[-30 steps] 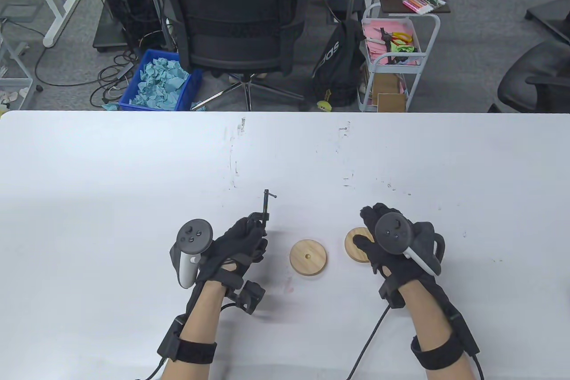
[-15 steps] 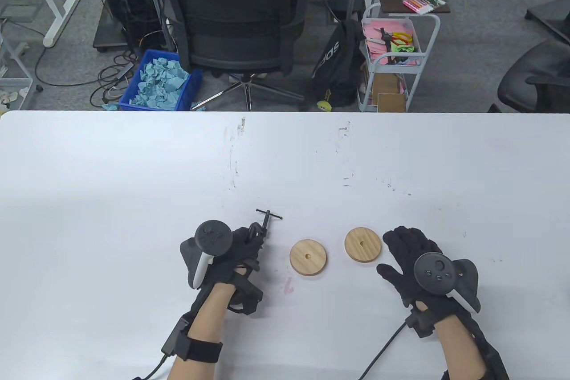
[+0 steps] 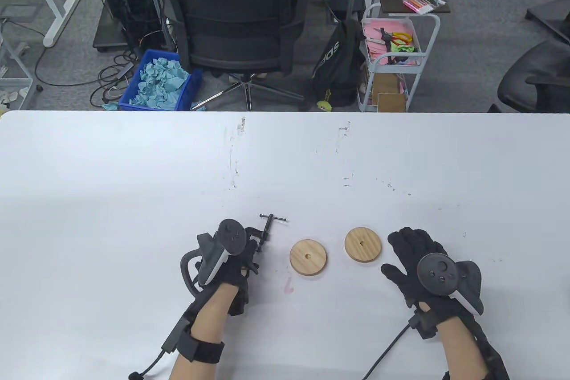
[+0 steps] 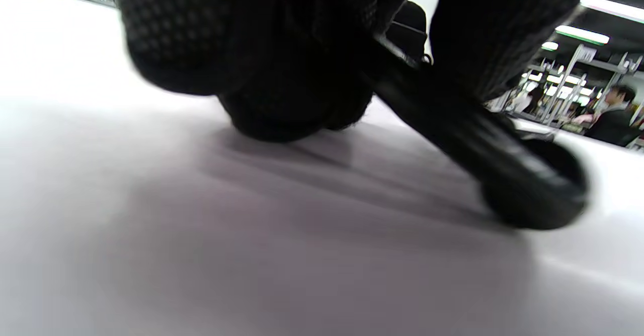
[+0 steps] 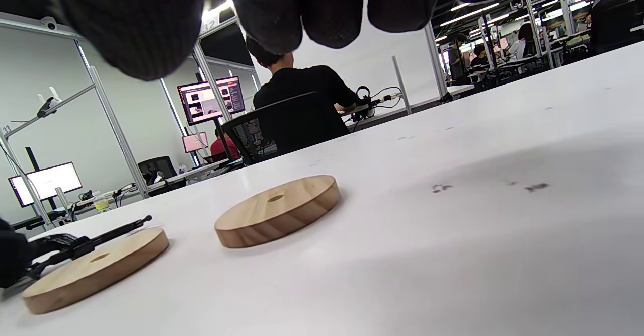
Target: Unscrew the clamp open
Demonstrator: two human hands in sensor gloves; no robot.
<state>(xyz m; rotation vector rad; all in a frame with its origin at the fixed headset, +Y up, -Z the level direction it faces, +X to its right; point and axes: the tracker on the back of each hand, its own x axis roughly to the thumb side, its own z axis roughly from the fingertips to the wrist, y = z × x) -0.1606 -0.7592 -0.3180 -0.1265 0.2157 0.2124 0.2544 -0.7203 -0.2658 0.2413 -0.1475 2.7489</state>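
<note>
A small black C-clamp (image 3: 266,232) lies low by the table, its T-handle pointing away from me. My left hand (image 3: 250,250) grips its frame, which the fingers mostly hide. The left wrist view is blurred and shows gloved fingers (image 4: 282,69) around a dark clamp part (image 4: 483,150) close to the table. My right hand (image 3: 403,250) is spread open and holds nothing, just right of the right wooden disc (image 3: 363,244). The clamp also shows in the right wrist view (image 5: 85,243), behind the left disc (image 5: 95,268).
Two round wooden discs with centre holes lie on the white table (image 3: 133,166): one beside the clamp (image 3: 308,257), the other near my right hand. Beyond the far edge are an office chair (image 3: 236,19), a blue bin (image 3: 158,81) and a white cart (image 3: 392,55).
My left hand has rolled over and brought the clamp down towards the table and nearer me. My right hand has come off the right disc and moved back to the right, spread open.
</note>
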